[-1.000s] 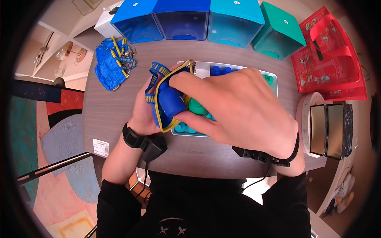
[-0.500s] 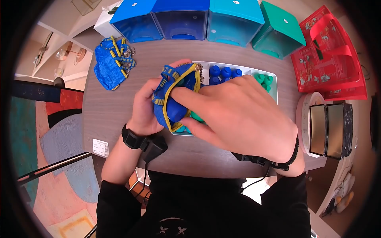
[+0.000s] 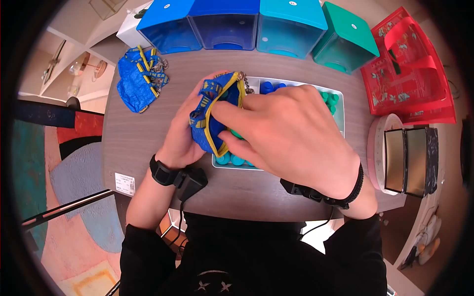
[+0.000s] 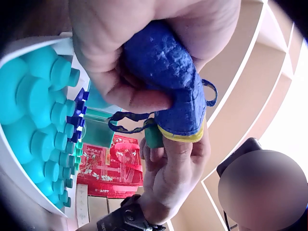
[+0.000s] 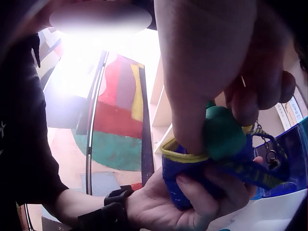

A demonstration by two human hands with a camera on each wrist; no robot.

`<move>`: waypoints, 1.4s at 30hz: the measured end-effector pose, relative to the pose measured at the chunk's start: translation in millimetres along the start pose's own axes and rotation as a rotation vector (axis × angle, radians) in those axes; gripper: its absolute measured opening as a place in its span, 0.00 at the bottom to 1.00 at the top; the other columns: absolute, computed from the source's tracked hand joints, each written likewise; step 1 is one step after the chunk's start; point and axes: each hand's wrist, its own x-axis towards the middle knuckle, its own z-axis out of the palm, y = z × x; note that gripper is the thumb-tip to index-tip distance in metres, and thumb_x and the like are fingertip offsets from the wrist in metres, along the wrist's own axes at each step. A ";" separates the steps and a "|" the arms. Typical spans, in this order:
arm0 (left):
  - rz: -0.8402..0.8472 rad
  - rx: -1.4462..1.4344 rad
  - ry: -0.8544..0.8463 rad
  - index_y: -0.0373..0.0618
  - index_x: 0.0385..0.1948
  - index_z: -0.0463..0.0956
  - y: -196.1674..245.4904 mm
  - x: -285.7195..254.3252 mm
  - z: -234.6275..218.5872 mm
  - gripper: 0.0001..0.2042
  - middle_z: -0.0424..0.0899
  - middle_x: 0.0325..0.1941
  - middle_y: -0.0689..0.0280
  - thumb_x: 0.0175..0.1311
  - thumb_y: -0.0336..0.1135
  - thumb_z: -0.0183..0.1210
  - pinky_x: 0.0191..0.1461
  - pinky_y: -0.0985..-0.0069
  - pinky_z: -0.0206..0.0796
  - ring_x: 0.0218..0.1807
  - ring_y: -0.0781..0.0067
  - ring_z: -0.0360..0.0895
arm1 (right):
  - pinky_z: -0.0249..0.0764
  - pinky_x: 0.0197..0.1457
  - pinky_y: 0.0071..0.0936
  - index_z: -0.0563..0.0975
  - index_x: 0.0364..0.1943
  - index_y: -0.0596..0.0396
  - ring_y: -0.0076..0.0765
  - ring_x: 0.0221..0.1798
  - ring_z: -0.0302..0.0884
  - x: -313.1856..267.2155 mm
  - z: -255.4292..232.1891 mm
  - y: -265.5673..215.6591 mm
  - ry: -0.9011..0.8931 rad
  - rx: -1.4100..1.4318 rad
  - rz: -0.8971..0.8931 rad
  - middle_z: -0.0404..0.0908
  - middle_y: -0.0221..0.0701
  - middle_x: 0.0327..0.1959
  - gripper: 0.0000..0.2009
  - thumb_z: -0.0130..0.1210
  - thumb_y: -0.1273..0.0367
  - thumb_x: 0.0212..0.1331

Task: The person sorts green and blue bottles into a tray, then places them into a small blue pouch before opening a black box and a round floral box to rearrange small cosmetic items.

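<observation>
My left hand [image 3: 178, 135] grips a small blue zip pouch [image 3: 200, 140] with yellow trim, blue straps and a chain, its mouth wide and turned to the right. From that side my right hand [image 3: 294, 133] reaches in, with thumb and forefinger inside the mouth. A small green bottle [image 5: 224, 132] is held by the right hand's fingers right at the yellow zip edge. In the left wrist view the green bottle [image 4: 154, 136] shows beside the pouch [image 4: 163, 57], below a strap. The pouch's contents are mostly hidden by the right hand.
Under the hands lies a white divided tray [image 3: 341, 126] with turquoise bottles [image 3: 223, 159], dark blue bottles [image 3: 267, 88] and green bottles [image 3: 332, 101]. More blue pouches [image 3: 133, 86] lie at left. Coloured boxes [image 3: 224, 24] line the back; a red bag [image 3: 405, 74] stands at right.
The blue bottle seen in the pouch's mouth earlier is now out of sight. The right thumb and forefinger have gone further into the pouch, and the pouch has shifted slightly.
</observation>
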 end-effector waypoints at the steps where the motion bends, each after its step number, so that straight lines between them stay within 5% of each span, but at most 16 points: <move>1: 0.028 0.036 -0.008 0.41 0.71 0.56 0.6 -0.8 -1.2 0.28 0.70 0.68 0.56 0.75 0.45 0.48 0.69 0.67 0.67 0.66 0.63 0.72 | 0.69 0.24 0.35 0.79 0.37 0.47 0.39 0.23 0.77 -0.8 0.5 -0.5 0.035 -0.023 0.004 0.76 0.27 0.21 0.10 0.66 0.63 0.52; 9: 0.103 0.099 0.017 0.42 0.71 0.58 2.5 2.1 -3.5 0.24 0.70 0.68 0.57 0.78 0.43 0.45 0.68 0.69 0.69 0.65 0.66 0.73 | 0.69 0.24 0.37 0.78 0.32 0.49 0.40 0.23 0.77 1.4 3.1 -1.2 0.086 -0.010 -0.042 0.74 0.28 0.20 0.10 0.66 0.62 0.52; 21: 0.062 0.172 0.023 0.42 0.70 0.57 2.3 2.3 3.1 0.31 0.71 0.66 0.56 0.72 0.45 0.58 0.66 0.72 0.70 0.63 0.66 0.75 | 0.70 0.26 0.36 0.77 0.31 0.49 0.41 0.24 0.77 0.2 2.3 -0.4 0.075 0.076 -0.018 0.77 0.29 0.21 0.13 0.68 0.61 0.49; 24: 0.076 0.073 0.014 0.43 0.72 0.56 0.0 -0.6 -1.7 0.31 0.71 0.66 0.56 0.72 0.45 0.56 0.62 0.70 0.75 0.61 0.66 0.77 | 0.67 0.25 0.34 0.78 0.33 0.49 0.36 0.23 0.75 1.6 -7.3 7.8 0.142 0.197 -0.027 0.76 0.28 0.21 0.14 0.71 0.65 0.44; 26: 0.048 -0.012 -0.087 0.47 0.73 0.54 1.0 -5.0 -13.9 0.32 0.73 0.65 0.57 0.73 0.47 0.54 0.54 0.68 0.80 0.57 0.67 0.79 | 0.66 0.25 0.28 0.80 0.36 0.47 0.30 0.21 0.71 4.7 -16.7 10.4 0.307 0.309 -0.018 0.72 0.25 0.20 0.15 0.73 0.68 0.43; 27: -0.045 -0.052 0.011 0.51 0.74 0.55 2.9 -8.3 -17.8 0.29 0.76 0.61 0.58 0.75 0.51 0.47 0.45 0.66 0.83 0.52 0.67 0.81 | 0.66 0.26 0.23 0.82 0.38 0.47 0.26 0.22 0.68 3.4 -21.2 11.7 0.302 0.314 0.015 0.71 0.25 0.21 0.15 0.73 0.70 0.44; 30: -0.079 -0.160 0.126 0.53 0.73 0.57 6.2 -7.7 -7.2 0.28 0.79 0.59 0.58 0.76 0.53 0.41 0.42 0.66 0.83 0.50 0.66 0.82 | 0.68 0.28 0.23 0.82 0.38 0.49 0.26 0.25 0.71 6.6 -21.7 21.2 0.358 0.297 0.008 0.73 0.27 0.25 0.13 0.72 0.69 0.47; 31: -0.081 -0.173 0.048 0.53 0.72 0.59 4.6 -5.8 -14.4 0.28 0.79 0.59 0.58 0.77 0.54 0.37 0.39 0.66 0.83 0.52 0.65 0.82 | 0.69 0.30 0.25 0.81 0.40 0.51 0.31 0.27 0.74 6.8 -19.5 24.9 0.370 0.242 -0.027 0.76 0.29 0.29 0.14 0.72 0.67 0.50; 38: -0.075 -0.288 -0.092 0.45 0.71 0.60 5.9 -5.2 -9.2 0.26 0.76 0.63 0.57 0.78 0.49 0.38 0.58 0.64 0.75 0.61 0.62 0.78 | 0.73 0.35 0.29 0.78 0.43 0.52 0.40 0.31 0.76 8.7 -11.1 10.7 0.262 0.384 -0.035 0.80 0.32 0.34 0.19 0.72 0.64 0.48; 42: -0.108 -0.402 -0.219 0.46 0.64 0.67 6.6 -2.1 -7.8 0.25 0.76 0.65 0.59 0.75 0.53 0.42 0.65 0.60 0.71 0.63 0.57 0.77 | 0.72 0.35 0.34 0.80 0.42 0.53 0.43 0.32 0.77 7.2 -8.2 13.6 0.242 0.151 -0.033 0.78 0.31 0.32 0.20 0.73 0.64 0.44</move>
